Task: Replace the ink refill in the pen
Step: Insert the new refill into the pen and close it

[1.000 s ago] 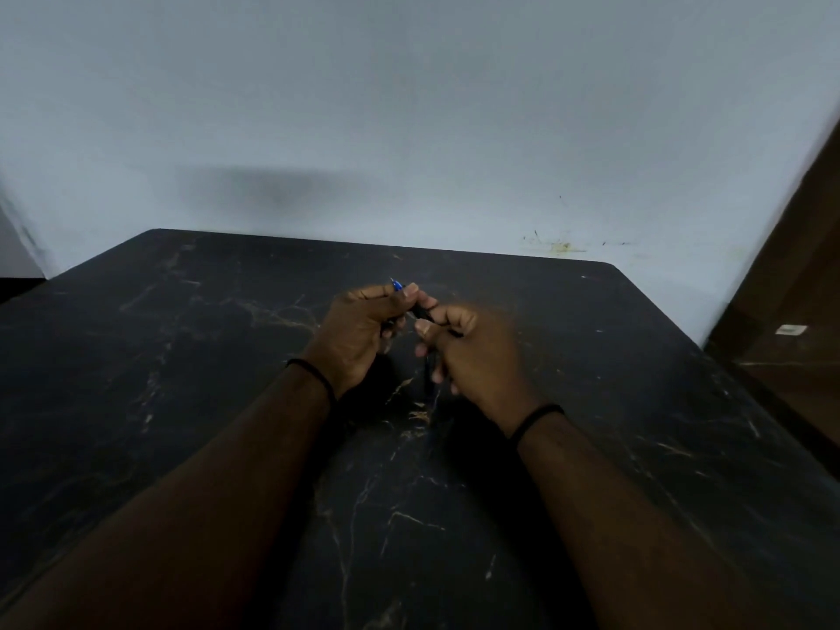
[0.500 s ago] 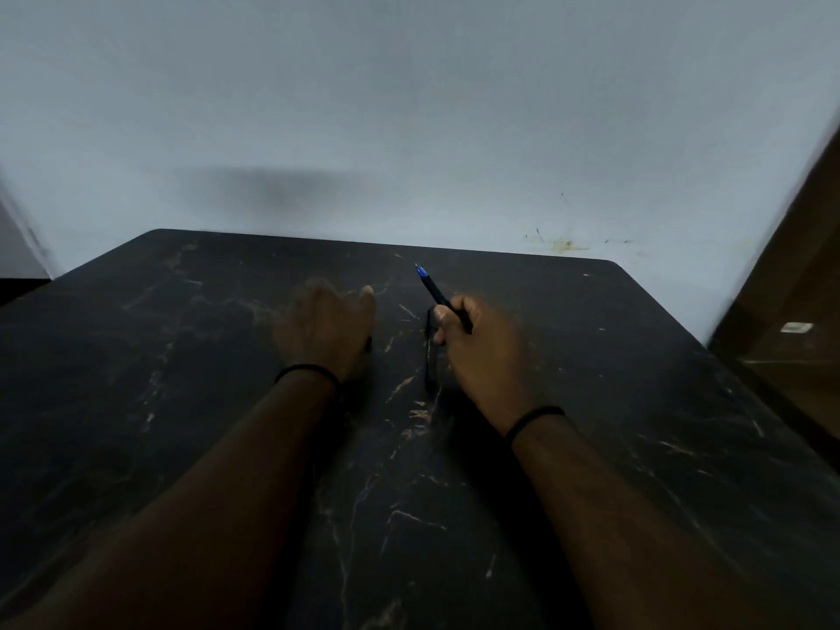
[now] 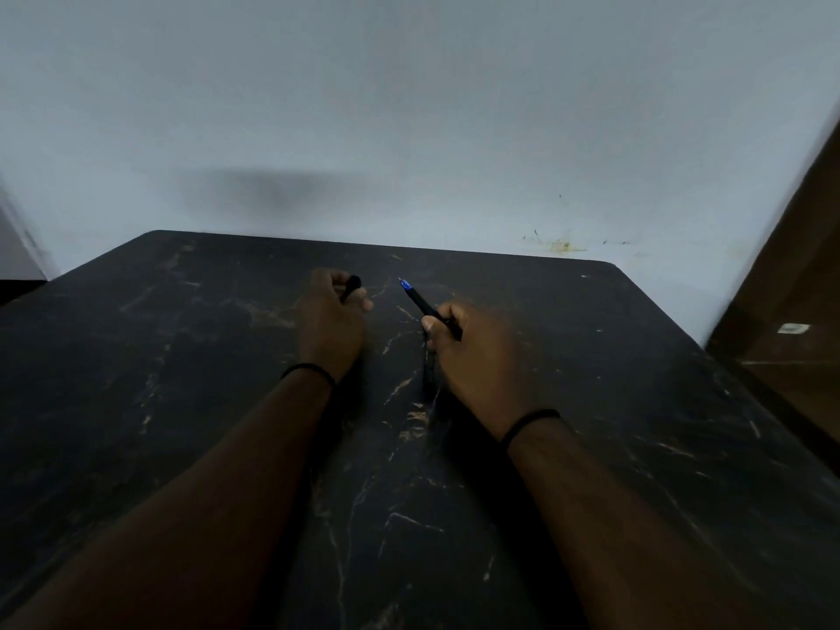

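Black marble-look worktop (image 3: pixel 636 402), pale veins, rounded far corners.
Right hand (image 3: pixel 472 352) pinches a slim black pen (image 3: pixel 425 306) (blue tip up, leaning toward the left hand); left hand (image 3: pixel 332 320), well apart, curls round a short black cap (image 3: pixel 351 286).

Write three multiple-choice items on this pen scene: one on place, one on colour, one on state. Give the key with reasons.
1. Where does the pen point?
A. away toward the wall
B. toward the person
C. straight down into the table

2. What colour is the band just behind the pen's tip?
A. red
B. blue
C. green

3. What is the left hand doing?
A. lying flat and open
B. closed around a small black piece
C. gripping the right wrist

Key: 1 A, the tip rises from the right hand toward the wall. 2 B, the band shows blue. 3 B, the fingers curl round the black piece above the table.
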Motion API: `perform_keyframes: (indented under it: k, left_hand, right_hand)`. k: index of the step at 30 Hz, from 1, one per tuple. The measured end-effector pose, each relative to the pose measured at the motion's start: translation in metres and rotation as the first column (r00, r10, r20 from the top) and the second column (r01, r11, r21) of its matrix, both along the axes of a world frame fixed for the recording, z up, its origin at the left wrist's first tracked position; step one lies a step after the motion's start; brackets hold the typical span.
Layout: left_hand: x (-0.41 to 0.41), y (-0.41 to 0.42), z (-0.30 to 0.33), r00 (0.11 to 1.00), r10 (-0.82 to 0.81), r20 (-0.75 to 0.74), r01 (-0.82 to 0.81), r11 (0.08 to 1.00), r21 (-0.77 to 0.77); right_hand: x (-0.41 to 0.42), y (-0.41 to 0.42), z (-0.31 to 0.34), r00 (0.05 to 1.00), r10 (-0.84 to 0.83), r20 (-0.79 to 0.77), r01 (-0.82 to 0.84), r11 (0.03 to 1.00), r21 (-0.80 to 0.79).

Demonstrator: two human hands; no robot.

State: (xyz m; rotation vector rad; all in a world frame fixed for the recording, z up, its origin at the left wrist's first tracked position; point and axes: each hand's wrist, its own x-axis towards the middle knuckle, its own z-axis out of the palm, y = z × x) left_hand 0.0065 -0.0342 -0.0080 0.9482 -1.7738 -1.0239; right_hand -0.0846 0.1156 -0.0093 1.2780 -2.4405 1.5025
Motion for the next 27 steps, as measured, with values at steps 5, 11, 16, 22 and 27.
perform_keyframes:
  k: [5, 11, 16, 22, 27]
  left_hand:
    - [0.001, 0.009, 0.009, 0.936, -0.101, -0.337, 0.195, 0.947, 0.256]
    - [0.008, 0.015, 0.013, 0.856, -0.189, -0.481, 0.377, 0.865, 0.331]
    - [0.008, 0.013, 0.01, 0.838, -0.251, -0.485, 0.438, 0.839, 0.323]
    - [0.004, 0.016, 0.008, 0.808, -0.387, -0.444, 0.533, 0.8, 0.273]
    - [0.002, 0.021, 0.008, 0.817, -0.428, -0.386, 0.538, 0.806, 0.245]
  right_hand:
    - [0.002, 0.0, -0.001, 0.998, 0.023, -0.066, -0.022, 1.0, 0.003]
    - [0.004, 0.005, 0.003, 0.985, 0.13, -0.114, -0.122, 0.99, 0.075]
    - [0.004, 0.006, 0.004, 0.984, 0.123, -0.127, -0.115, 0.991, 0.067]
    - [0.004, 0.005, 0.002, 0.984, 0.104, -0.145, -0.098, 0.994, 0.052]
    - [0.001, 0.002, -0.002, 0.986, 0.07, -0.152, -0.067, 0.997, 0.024]
